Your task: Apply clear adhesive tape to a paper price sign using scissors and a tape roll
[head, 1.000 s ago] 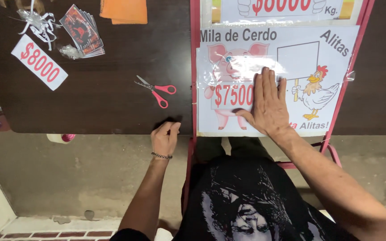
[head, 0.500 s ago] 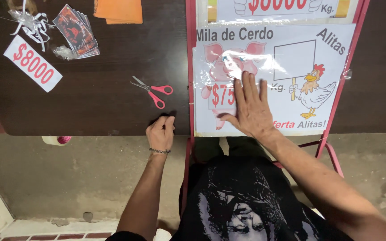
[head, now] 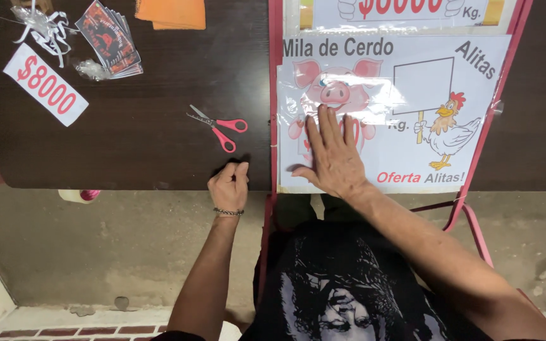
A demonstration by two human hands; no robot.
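Head view, only view supplied. Right hand [head: 332, 156] lies flat, palm down, fingers spread and straight, pressed on the lower left part of a plastic-covered poster [head: 412, 158] with a pink pig drawing [head: 333, 85] and a chicken drawing [head: 453, 129]. Nothing is gripped by this hand; it covers a red-printed patch just below the pig. The poster sits in a pink metal frame [head: 275, 113] laid across a dark brown table [head: 159, 139], its long axis running away from the person.

Left hand [head: 229, 183] rests at the near table edge, just left of the frame's left rail, fingers curled with the tips drawn together on something small and dark; what it is cannot be told. A beaded bracelet [head: 229, 212] circles that wrist.

Key relation: red-handled scissors [head: 217, 126] lie just beyond the left hand, slightly to its left, apart from it. Their long axis runs diagonally, blades pointing up-left, handles toward the frame. The left hand is clearly the nearer; the right hand is separated from them by the frame rail.

Further left: a white price tag [head: 45, 84], a stack of cards [head: 109, 39], an orange cloth [head: 170, 12], crumpled clear plastic [head: 42, 28]. A tape roll [head: 78, 195] shows below the table edge.
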